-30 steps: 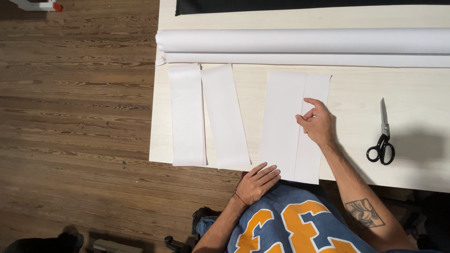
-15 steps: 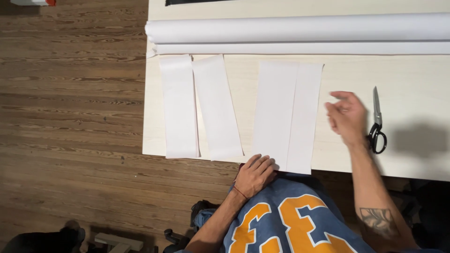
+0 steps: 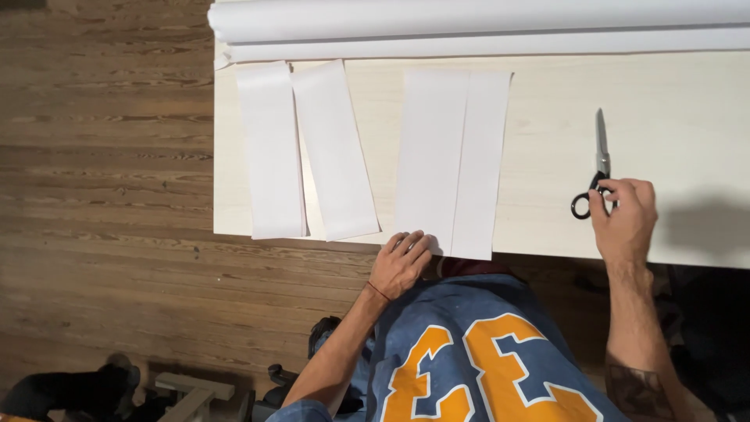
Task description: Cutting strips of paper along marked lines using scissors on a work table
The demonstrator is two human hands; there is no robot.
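Note:
My right hand (image 3: 625,215) rests on the black handles of the scissors (image 3: 598,160), which lie on the pale wooden table (image 3: 547,141) with the blades pointing away from me; the fingers curl over the handles. My left hand (image 3: 400,262) lies flat with fingers spread on the near end of a folded white paper sheet (image 3: 451,156) at the table's front edge. The sheet shows a lengthwise crease right of its middle.
Two narrower white paper strips (image 3: 269,148) (image 3: 334,148) lie side by side left of the sheet. A long white paper roll (image 3: 469,19) spans the back of the table. Brown plank floor (image 3: 101,195) lies to the left; dark objects sit on it near my legs.
My right hand left the crease of the folded sheet, swung right and came down on the scissors' handles. My left hand stayed on the sheet's near end. The view shifted.

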